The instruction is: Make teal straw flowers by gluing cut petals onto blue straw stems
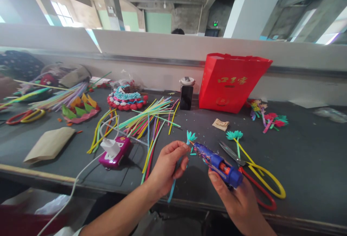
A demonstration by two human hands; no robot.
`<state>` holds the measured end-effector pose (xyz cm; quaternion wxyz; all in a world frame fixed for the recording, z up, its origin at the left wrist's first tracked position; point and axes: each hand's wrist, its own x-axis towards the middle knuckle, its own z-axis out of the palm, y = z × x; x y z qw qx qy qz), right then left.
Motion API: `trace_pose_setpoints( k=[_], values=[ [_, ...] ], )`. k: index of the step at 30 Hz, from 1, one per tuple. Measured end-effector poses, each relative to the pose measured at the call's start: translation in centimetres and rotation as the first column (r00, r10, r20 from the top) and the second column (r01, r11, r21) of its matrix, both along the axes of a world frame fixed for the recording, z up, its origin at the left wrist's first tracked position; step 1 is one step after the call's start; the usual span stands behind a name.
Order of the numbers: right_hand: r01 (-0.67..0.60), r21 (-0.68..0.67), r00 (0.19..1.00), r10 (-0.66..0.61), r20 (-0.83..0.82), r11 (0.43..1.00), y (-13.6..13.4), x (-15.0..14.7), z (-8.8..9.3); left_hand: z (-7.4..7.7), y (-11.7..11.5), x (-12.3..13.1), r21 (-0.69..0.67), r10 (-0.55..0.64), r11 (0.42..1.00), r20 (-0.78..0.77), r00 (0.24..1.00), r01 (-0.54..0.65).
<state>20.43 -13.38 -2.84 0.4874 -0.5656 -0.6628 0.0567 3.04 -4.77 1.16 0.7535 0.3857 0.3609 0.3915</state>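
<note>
Between the thumb and fingers of my left hand [172, 163] is a small turquoise pipe-cleaner flower [191, 136]. A blue strip [171, 192] hangs down below that hand. My right hand [235, 199] is wrapped round a blue hot glue gun [217, 161], whose orange-tipped nozzle points left and meets the flower's base or lies very close to it. Scissors [255, 172] with red and yellow handles lie open just right of the glue gun. Partly beside their blades rests another turquoise flower [234, 135] with a yellow and green stem.
Loose pipe cleaners [151, 116] spread across the table's middle. A purple power socket [116, 152] with a white plug and cord sits at left. Behind stand a red bag [233, 84] and a phone [186, 97]. Finished flowers [275, 121] lie far right; a hand [7, 87] shows far left.
</note>
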Motion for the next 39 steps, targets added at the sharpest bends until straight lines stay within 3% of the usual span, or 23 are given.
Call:
trace_pose_setpoints(
  k=[5, 11, 18, 29, 39],
  values=[
    [-0.035, 0.124, 0.994, 0.022, 0.107, 0.992, 0.4, -0.4, 2.1, 0.1, 0.1, 0.0, -0.024, -0.022, 0.999, 0.014, 1.000, 0.022],
    [0.019, 0.126, 0.994, -0.033, 0.109, 0.992, 0.3, -0.1, 0.9, -0.1, 0.2, -0.1, -0.031, -0.039, 0.999, 0.040, 0.998, 0.040],
    [-0.002, 0.097, 0.994, -0.009, 0.109, 0.995, 0.3, -0.3, 1.7, -0.2, 0.2, -0.1, -0.038, -0.045, 0.998, 0.049, 0.998, 0.047],
    [-0.030, 0.120, 0.990, 0.013, 0.139, 0.992, 0.5, -0.1, 1.4, -0.1, 0.2, -0.2, -0.036, -0.045, 0.998, 0.046, 0.998, 0.047],
    [0.024, 0.078, 0.991, -0.035, 0.133, 0.997, 0.3, -0.1, 1.2, -0.1, 0.3, -0.2, -0.036, -0.044, 0.998, 0.041, 0.998, 0.046]
  ],
)
